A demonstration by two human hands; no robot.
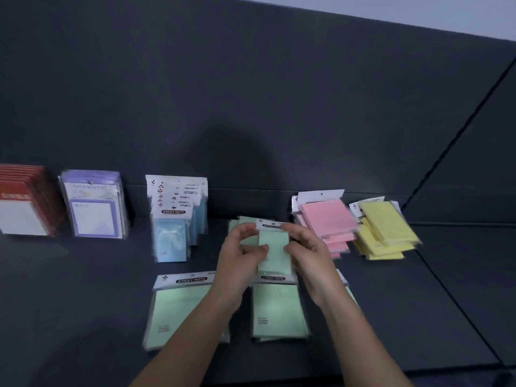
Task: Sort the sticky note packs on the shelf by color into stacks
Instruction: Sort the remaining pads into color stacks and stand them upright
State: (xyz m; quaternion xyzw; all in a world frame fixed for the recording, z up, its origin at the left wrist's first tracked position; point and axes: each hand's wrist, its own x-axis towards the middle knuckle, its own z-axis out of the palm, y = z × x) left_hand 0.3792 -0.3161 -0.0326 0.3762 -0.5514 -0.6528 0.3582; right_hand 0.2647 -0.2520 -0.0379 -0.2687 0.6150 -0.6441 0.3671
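I saw a flat, rectangular green pack (274, 247) in glossy plastic wrap, raised over two other green packs (178, 311) lying on the dark matte shelf (83, 289). The left hand (240, 255) and right hand (310, 255), close together, pinched its side edges with curled fingers.

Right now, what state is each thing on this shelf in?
Held green pack: gripped by left hand and right hand.
Front green packs: lying flat.
Blue packs: standing upright, in a row.
Pink stack: piled, askew.
Yellow stack: piled, askew.
Purple pads: standing upright.
Red pads: standing upright.
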